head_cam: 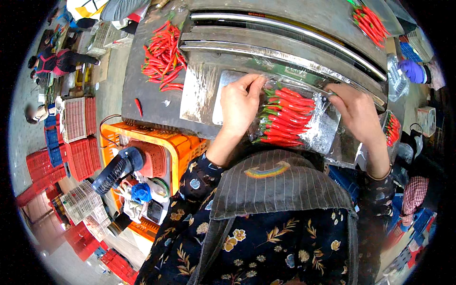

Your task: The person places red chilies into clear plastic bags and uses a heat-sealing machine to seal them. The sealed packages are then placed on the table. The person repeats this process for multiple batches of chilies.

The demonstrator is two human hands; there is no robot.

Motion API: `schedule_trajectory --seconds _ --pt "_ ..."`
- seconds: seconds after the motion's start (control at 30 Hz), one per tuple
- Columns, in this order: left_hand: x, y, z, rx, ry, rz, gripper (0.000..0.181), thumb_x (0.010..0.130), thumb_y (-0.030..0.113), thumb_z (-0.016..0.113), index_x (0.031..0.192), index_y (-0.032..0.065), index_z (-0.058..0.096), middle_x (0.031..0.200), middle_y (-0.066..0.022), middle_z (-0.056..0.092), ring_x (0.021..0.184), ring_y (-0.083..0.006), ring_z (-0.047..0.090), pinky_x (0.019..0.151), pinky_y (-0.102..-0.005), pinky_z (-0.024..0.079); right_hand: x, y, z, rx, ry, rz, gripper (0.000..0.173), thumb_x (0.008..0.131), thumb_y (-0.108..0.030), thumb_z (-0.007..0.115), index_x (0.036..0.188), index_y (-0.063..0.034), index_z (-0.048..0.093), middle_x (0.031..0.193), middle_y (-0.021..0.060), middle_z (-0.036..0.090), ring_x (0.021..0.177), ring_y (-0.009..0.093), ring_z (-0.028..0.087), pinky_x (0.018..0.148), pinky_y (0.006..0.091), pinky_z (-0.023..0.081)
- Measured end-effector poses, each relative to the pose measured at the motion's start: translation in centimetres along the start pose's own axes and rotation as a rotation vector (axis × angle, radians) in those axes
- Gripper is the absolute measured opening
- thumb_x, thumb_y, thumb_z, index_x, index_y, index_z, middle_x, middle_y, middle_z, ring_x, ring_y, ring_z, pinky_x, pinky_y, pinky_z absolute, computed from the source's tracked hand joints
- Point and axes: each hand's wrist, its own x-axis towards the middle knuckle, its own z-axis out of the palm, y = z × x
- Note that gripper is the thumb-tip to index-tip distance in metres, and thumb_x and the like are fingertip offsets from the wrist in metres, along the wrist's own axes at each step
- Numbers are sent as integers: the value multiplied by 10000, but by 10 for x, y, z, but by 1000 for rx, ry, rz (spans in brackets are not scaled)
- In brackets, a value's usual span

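Observation:
A row of red chili peppers (286, 117) with green stems lies side by side on clear plastic film over a metal plate (221, 94). My left hand (242, 101), left of the row, pinches the film's edge between thumb and fingertips. My right hand (351, 107), to the right and slightly blurred, grips the film near its far right corner. Beyond both hands runs the metal frame of a film wrapping machine (285, 58) with a shiny roller (285, 28). A loose heap of red chilies (164, 53) lies on the dark table at the left.
A single chili (138, 107) lies near the table's left edge. An orange plastic crate (174, 142) with a small fan (128, 160) stands below it. More chilies (370, 25) lie at the far right, and a packed bunch (392, 129) at the right edge. A co-worker's purple-gloved hand (413, 71) is beyond.

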Motion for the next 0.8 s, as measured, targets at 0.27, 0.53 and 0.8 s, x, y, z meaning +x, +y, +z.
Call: schedule_trajectory --seconds 0.27,0.53,0.8 --pt "4 0 0 -18 -4 85 194 854 227 622 935 65 691 694 -141 651 608 -255 642 576 -331 483 -6 -18 -7 31 27 22 214 881 -209 542 1002 -45 608 887 154 629 783 352 608 667 425 481" --pt "8 -1 2 91 -35 187 144 826 192 641 890 81 704 809 -127 672 712 -296 649 638 -339 502 -10 -10 -11 -170 -47 97 223 880 -249 536 978 -61 606 868 127 633 774 329 615 663 426 491" --pt "19 3 -4 118 -95 264 133 836 144 624 894 46 692 795 -117 674 715 -268 656 648 -311 495 -64 -2 -34 -218 -1 297 193 868 -212 553 982 -70 617 858 133 637 741 352 612 636 446 483"
